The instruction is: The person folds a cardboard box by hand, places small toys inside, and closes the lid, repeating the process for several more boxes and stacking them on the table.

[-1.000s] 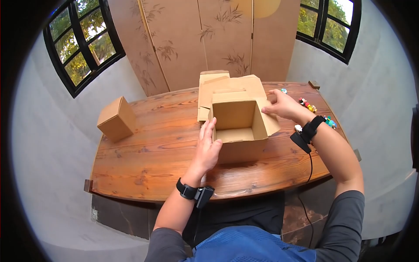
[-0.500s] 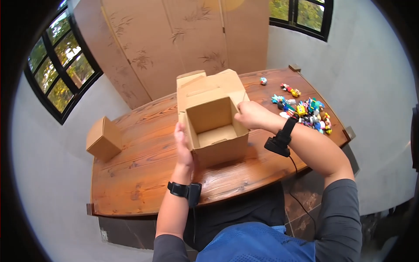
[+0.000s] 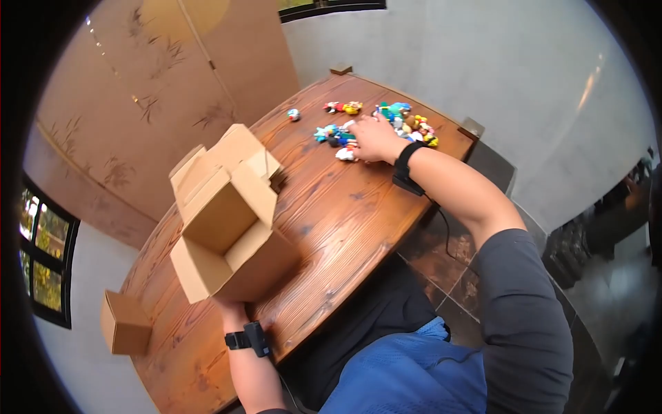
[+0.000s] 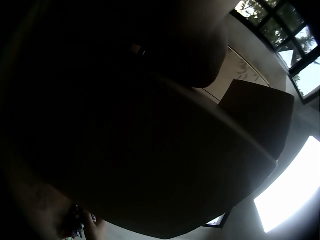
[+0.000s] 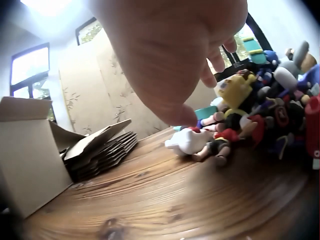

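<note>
The cardboard box (image 3: 258, 265) stands with its top open and its flaps folded outward. At its near left corner is my left hand (image 3: 229, 308), its fingers hidden by the box; in the left wrist view the hand and box wall are dark. My right hand (image 3: 376, 140) reaches over a pile of small toy figures (image 3: 416, 129) at the table's right end. In the right wrist view, its thumb comes right at a white-headed figure (image 5: 187, 141), while the other fingers extend loosely over a yellow figure (image 5: 235, 90).
A smaller closed carton (image 3: 129, 324) sits at the table's left end. Flattened cardboard sheets (image 5: 107, 156) are stacked behind the open box. A small round toy (image 3: 294, 114) and a red-and-yellow figure (image 3: 343, 107) lie apart from the pile on the wooden table (image 3: 338, 207).
My right hand has left the box's right flap and moved right to the toys. A flap on the box's left now stands outward over my left hand. The head view has swung right.
</note>
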A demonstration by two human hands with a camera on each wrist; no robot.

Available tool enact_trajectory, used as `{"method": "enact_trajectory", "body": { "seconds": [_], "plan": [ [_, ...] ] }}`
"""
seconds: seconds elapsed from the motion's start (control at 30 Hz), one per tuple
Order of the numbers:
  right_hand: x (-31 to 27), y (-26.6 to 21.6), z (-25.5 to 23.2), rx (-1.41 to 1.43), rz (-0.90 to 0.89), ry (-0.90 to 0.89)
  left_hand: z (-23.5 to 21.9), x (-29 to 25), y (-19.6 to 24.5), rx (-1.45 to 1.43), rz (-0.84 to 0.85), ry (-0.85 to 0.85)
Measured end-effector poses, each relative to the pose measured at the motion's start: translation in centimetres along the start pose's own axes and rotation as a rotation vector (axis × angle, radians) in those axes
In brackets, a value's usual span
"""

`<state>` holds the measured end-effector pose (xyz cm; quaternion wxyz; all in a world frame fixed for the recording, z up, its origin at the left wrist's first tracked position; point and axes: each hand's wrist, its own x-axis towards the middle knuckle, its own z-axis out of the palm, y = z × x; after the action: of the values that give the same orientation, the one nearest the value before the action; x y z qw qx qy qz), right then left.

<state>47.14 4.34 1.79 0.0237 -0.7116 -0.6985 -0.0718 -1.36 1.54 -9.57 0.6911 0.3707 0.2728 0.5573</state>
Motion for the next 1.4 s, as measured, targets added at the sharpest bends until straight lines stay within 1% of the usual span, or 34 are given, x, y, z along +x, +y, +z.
{"method": "enact_trajectory", "body": {
  "seconds": [0.03,0.1,0.17,0.2,0.33,0.37,0.53,0.6,0.73,0.9,0.93,0.97,1.0,1.03,1.07,1.13,1.17,1.23,1.27,1.3,1.33,1.4],
  "plan": [
    [0.1,0.3,0.3,0.074,-0.012,-0.049,-0.1,0.4,0.4,0.013,-0.004,-0.021],
    [-0.2,0.2,1.3,0.062,-0.015,-0.014,0.1,0.9,0.1,0.042,0.003,-0.051],
    [-0.4,-0.5,1.2,0.008,0.017,0.011,-0.5,0.2,0.0,0.073,0.021,-0.073],
    [-0.1,-0.6,0.9,0.019,0.027,-0.030,-0.9,-0.4,-0.1,0.089,0.029,-0.082],
    [0.3,-1.1,1.8,0.017,0.031,0.003,-1.2,-0.9,-0.2,0.153,0.065,-0.106],
    [0.2,-1.4,2.0,-0.024,0.030,0.018,-1.2,-1.1,-0.2,0.169,0.076,-0.111],
    [0.6,-2.4,2.3,-0.083,0.030,0.052,-0.8,1.2,0.1,0.249,0.138,-0.121],
    [1.2,-2.2,3.1,-0.123,-0.079,0.087,-1.2,0.8,0.1,0.279,0.160,-0.126],
    [0.9,-2.4,2.3,-0.030,-0.085,0.039,-1.2,1.0,0.2,0.337,0.201,-0.136],
    [0.7,-2.7,1.6,0.075,-0.158,0.101,-1.2,1.8,0.3,0.407,0.280,-0.103],
    [0.7,-3.0,0.9,0.074,-0.164,0.070,-1.8,0.0,-0.4,0.423,0.302,-0.082],
    [0.7,-3.3,0.2,0.071,-0.175,0.041,-1.7,0.2,-0.3,0.439,0.327,-0.055],
    [0.9,-3.3,0.0,0.107,-0.209,0.064,-2.1,-0.8,-0.5,0.456,0.358,-0.024],
    [1.3,-3.4,-0.3,0.144,-0.249,0.088,-1.5,0.1,-0.3,0.476,0.392,0.013],
    [1.4,-3.9,-1.4,0.187,-0.245,0.096,-0.8,0.8,-0.3,0.497,0.427,0.056],
    [1.5,-5.4,-4.8,0.259,-0.242,0.077,-0.9,-0.1,-0.7,0.546,0.482,0.141],
    [1.8,-6.2,-6.5,0.281,-0.237,0.055,-0.5,1.0,-0.1,0.568,0.503,0.175],
    [2.5,-7.7,-10.1,0.204,-0.333,0.090,0.8,3.1,0.3,0.607,0.531,0.220],
    [2.6,-8.8,-12.4,0.187,-0.350,0.058,0.4,2.0,-0.3,0.625,0.539,0.231],
    [2.7,-10.0,-14.6,0.187,-0.403,0.067,0.3,2.1,-0.1,0.642,0.546,0.236],
    [2.8,-11.4,-16.7,0.168,-0.431,0.033,0.2,1.7,-0.4,0.658,0.550,0.239],
    [2.7,-14.5,-19.9,0.164,-0.515,-0.011,0.1,1.7,-0.5,0.688,0.558,0.241]
  ]
}}
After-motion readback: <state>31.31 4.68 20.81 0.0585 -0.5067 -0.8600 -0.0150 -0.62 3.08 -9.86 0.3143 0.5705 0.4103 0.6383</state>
